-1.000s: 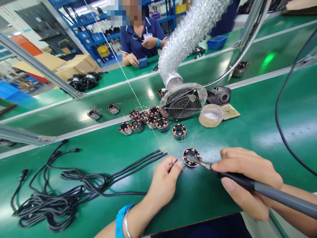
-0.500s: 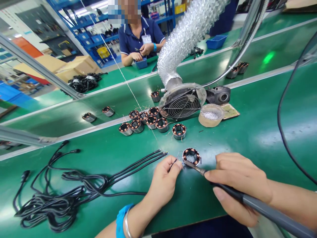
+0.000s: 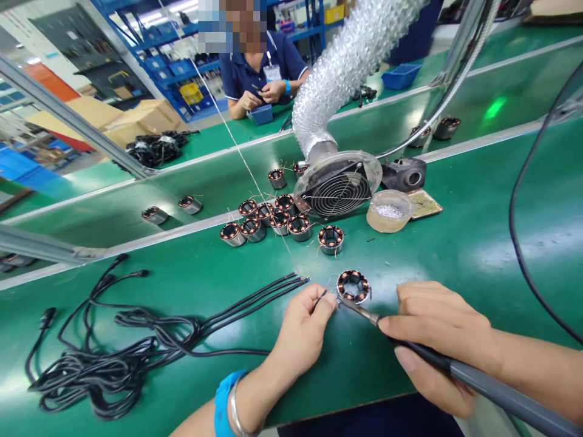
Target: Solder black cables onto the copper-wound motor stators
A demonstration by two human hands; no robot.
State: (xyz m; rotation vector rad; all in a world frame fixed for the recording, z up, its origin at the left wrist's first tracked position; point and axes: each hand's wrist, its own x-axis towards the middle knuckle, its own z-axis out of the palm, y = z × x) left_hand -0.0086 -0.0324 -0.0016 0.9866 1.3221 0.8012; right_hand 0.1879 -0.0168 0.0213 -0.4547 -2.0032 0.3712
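My right hand (image 3: 437,340) is wrapped round a soldering iron (image 3: 410,346). Its metal tip lies at the near left edge of a motor stator (image 3: 353,286) with copper windings, which sits on the green bench. Just left of that stator, my left hand (image 3: 303,325) pinches a thin dark wire end (image 3: 322,298) by the iron's tip. The exact contact between tip and wire is too small to make out. Black power cords (image 3: 104,370) lie coiled at the left, several stripped ends (image 3: 298,280) pointing towards my left hand.
Several stators (image 3: 279,221) cluster behind, with a single one (image 3: 331,240) nearer. A fume fan (image 3: 341,191) with a foil duct (image 3: 319,97) stands beside a round tub (image 3: 389,211). A black cable (image 3: 514,212) hangs at right. A co-worker (image 3: 264,73) sits across.
Both my hands and the iron keep nearly the same place. Stators on the green strip behind the rail have shifted left. The co-worker's hand has moved slightly.
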